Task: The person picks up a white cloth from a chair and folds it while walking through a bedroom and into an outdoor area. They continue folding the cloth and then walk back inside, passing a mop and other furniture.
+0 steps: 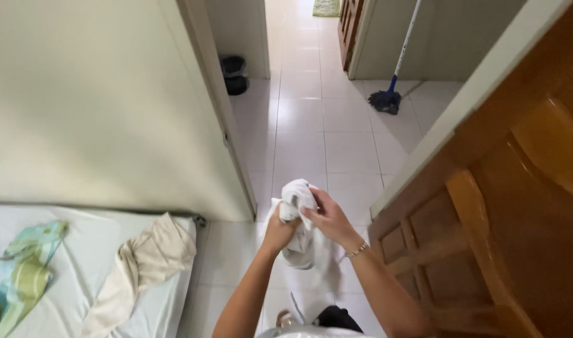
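While both grips clench it, left hand (279,230) and right hand (327,216) hold the white cloth (299,219) hanging lengthwise downward.

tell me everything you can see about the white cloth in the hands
The white cloth is a soft, plain fabric, bunched and crumpled, with no print visible. Its upper part is balled between both hands; the rest hangs loose below them. The left hand grips it from underneath, the right hand closes over the top. It is held in the air above the pale tiled floor, in front of an open doorway, touching nothing else.
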